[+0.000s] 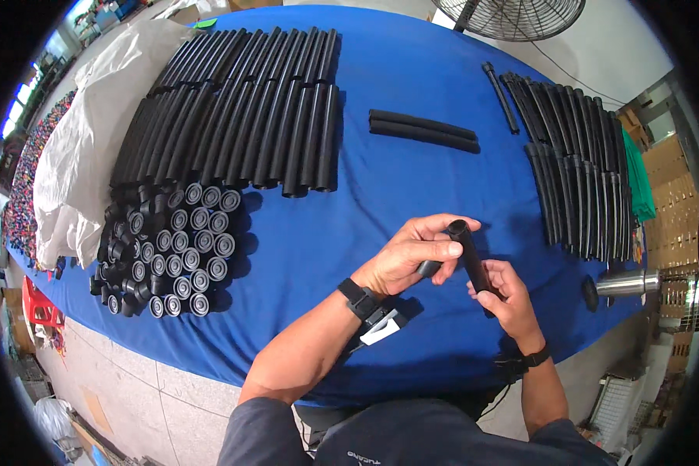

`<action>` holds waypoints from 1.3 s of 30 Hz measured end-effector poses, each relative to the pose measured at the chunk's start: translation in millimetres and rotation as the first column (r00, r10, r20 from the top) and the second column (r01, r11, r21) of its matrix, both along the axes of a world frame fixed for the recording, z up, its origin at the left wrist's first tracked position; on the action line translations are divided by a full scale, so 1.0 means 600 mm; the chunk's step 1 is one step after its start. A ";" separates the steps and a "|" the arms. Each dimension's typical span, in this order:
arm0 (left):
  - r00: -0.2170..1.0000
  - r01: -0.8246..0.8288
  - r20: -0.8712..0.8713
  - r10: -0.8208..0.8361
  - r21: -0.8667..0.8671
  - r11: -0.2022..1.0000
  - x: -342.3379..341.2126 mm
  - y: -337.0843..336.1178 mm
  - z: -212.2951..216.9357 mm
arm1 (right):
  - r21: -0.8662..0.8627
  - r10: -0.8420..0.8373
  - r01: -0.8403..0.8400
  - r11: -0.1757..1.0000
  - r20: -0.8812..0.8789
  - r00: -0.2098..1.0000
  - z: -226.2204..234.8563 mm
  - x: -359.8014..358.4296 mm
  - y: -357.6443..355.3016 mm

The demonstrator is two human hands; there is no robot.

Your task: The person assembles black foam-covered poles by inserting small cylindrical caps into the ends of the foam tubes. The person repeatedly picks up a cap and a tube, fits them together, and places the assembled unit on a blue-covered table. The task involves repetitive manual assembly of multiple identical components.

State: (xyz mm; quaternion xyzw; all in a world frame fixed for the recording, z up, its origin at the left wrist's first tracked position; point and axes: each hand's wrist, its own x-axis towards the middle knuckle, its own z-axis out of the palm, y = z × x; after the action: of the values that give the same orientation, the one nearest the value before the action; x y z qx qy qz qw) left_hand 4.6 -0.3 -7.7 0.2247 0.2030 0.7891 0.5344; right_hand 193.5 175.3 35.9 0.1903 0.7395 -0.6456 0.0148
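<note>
Near the table's front, a short black tube (472, 260) is held tilted between my two hands. My right hand (509, 301) grips its lower end with curled fingers. At its upper, open end, the thumb and fingertips of my left hand (408, 256) press against the rim. Tucked in the lower fingers of that same hand is a small black cap (427, 269). Several matching round black caps (202, 243) stand in a cluster to the left. Behind them lie rows of long black tubes (241, 116). Two more black tubes (423, 130) rest beyond my hands.
A blue cloth (412, 70) covers the table. More black tubes with thicker ends (582, 171) lie in two rows on the right. A metal cylinder (627, 283) sits at the right edge, and a white sack (85, 147) drapes the left side. A fan (512, 17) stands behind.
</note>
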 end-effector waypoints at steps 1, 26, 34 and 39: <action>1.000 0.002 0.003 -0.002 0.000 1.000 0.000 -0.001 0.001 | 0.130 0.020 -0.015 0.991 -0.037 0.999 0.000 -0.001 -0.003; 0.965 0.254 -0.087 -0.247 0.075 0.964 0.013 -0.018 0.012 | 0.374 0.175 -0.137 0.917 -0.070 0.982 -0.001 0.038 0.011; 0.984 0.178 0.001 -0.179 0.108 0.978 0.012 -0.012 0.007 | 0.528 0.179 -0.123 0.840 -0.057 0.982 0.015 0.013 -0.017; 0.989 -0.038 0.148 0.031 0.047 0.998 0.004 0.005 -0.009 | 0.169 -0.076 0.088 0.982 -0.080 0.994 -0.010 0.018 -0.020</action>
State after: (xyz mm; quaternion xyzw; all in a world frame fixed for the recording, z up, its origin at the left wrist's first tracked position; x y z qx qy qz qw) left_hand 6.9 2.7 -12.8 0.1756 0.1475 0.8173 0.5286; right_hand 204.3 163.1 30.0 0.1974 0.7839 -0.5860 -0.0556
